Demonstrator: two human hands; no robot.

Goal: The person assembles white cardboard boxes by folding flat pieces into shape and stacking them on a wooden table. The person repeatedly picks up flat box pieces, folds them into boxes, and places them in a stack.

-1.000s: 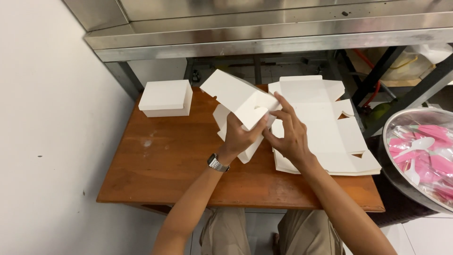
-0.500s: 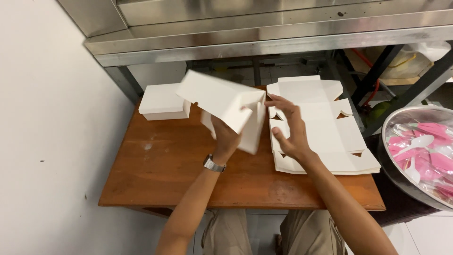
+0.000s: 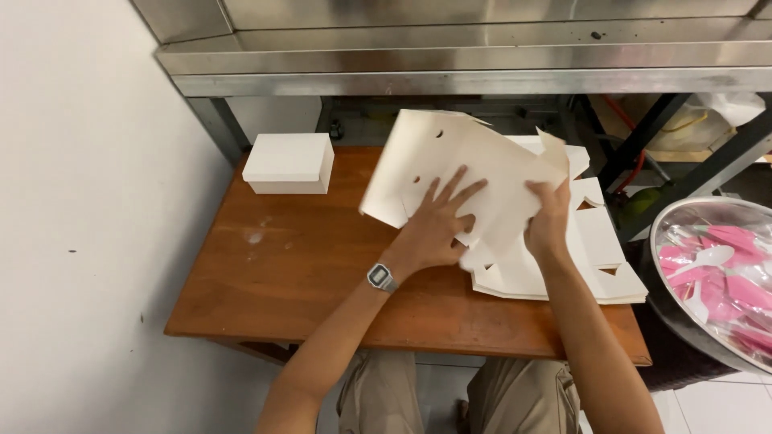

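I hold a white cardboard box blank (image 3: 470, 173), partly folded, tilted up over the wooden table (image 3: 305, 265). My left hand (image 3: 434, 225), with a wristwatch, lies flat with spread fingers against its near face. My right hand (image 3: 548, 221) grips the blank's right side near a raised flap. Under the blank lies a stack of flat white box blanks (image 3: 599, 265) on the table's right part. A finished closed white box (image 3: 289, 163) stands at the table's far left corner.
A steel shelf (image 3: 466, 60) overhangs the table's far edge. A white wall (image 3: 88, 217) runs along the left. At the right, a round metal bowl (image 3: 671, 301) holds wrapped pink and white spoons. My knees show below the table's front edge.
The blank has swung from a box-like shape held high at the left to a broad sheet facing me over the stack. My left hand has spread flat on it.
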